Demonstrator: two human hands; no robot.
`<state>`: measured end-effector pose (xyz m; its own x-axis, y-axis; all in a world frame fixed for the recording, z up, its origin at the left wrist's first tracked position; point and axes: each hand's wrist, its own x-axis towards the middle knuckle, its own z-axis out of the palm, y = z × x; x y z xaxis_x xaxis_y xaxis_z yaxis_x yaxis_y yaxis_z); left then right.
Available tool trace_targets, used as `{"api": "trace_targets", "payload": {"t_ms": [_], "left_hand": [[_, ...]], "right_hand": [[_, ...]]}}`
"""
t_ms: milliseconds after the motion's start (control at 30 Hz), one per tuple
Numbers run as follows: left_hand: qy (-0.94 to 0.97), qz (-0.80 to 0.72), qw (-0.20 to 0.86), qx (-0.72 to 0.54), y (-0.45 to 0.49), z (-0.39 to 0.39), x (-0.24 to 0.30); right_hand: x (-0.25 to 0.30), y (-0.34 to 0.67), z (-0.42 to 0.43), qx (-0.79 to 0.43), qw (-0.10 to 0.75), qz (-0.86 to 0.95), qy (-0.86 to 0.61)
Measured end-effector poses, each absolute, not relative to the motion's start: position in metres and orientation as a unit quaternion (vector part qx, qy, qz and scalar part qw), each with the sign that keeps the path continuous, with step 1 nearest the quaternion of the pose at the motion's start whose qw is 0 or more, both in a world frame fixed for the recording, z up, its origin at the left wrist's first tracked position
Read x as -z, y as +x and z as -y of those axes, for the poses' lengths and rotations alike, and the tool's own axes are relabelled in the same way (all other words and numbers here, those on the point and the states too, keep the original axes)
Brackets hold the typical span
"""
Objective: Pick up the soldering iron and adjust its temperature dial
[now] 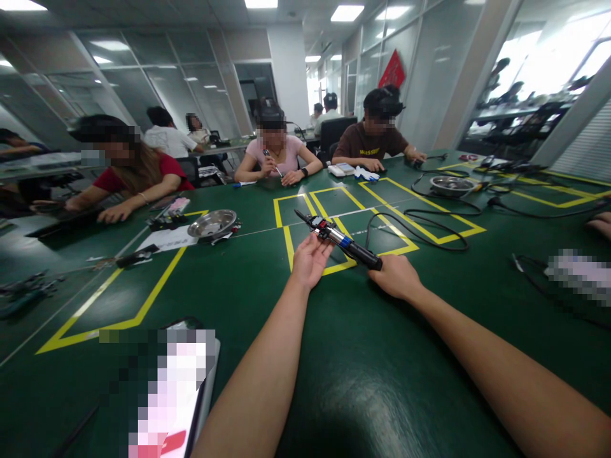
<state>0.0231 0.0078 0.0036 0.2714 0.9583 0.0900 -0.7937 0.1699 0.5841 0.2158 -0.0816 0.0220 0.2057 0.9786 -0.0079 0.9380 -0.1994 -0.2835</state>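
Observation:
Both of my hands are on a long, slim tool [363,254] held slanting over the middle of the table. It has a black handle, a blue band, a silvery barrel, a red-and-black middle part and a dark pointed end, which points away to the left. My right hand [397,277] is wrapped round the rear of the handle. My left hand [311,261], palm turned up, grips the red-and-black part near the front between fingers and thumb. The exact kind of tool is too small to make out. Behind the handle, a black cable [405,213] loops on the table.
Yellow tape [162,292] marks boxes on the green table [229,305]. A metal bowl [212,224] stands at left, another bowl [451,185] at far right. A blurred phone [210,381] lies near left. Several people sit opposite; one person [279,149] holds a slim tool.

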Motion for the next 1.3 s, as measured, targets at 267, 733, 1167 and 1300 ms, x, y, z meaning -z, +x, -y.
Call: {"api": "trace_targets", "payload": {"t_ms": [267, 733, 1167, 1300], "left_hand": [[0.3, -0.137, 0.741, -0.584, 0.023, -0.011, 0.002], [0.332, -0.097, 0.723, -0.598, 0.021, -0.009, -0.003], [0.258, -0.109, 0.759, -0.588, 0.016, -0.008, -0.009], [0.208, -0.162, 0.769, -0.582, 0.018, -0.012, -0.003]], "right_hand": [[-0.02, 0.23, 0.071, -0.088, 0.098, 0.658, -0.742], [-0.035, 0.192, 0.046, 0.023, 0.099, 0.64, -0.762], [-0.031, 0.192, 0.022, 0.048, 0.104, 0.657, -0.745], [-0.027, 0.2, 0.017, 0.078, 0.076, 0.674, -0.73]]}}
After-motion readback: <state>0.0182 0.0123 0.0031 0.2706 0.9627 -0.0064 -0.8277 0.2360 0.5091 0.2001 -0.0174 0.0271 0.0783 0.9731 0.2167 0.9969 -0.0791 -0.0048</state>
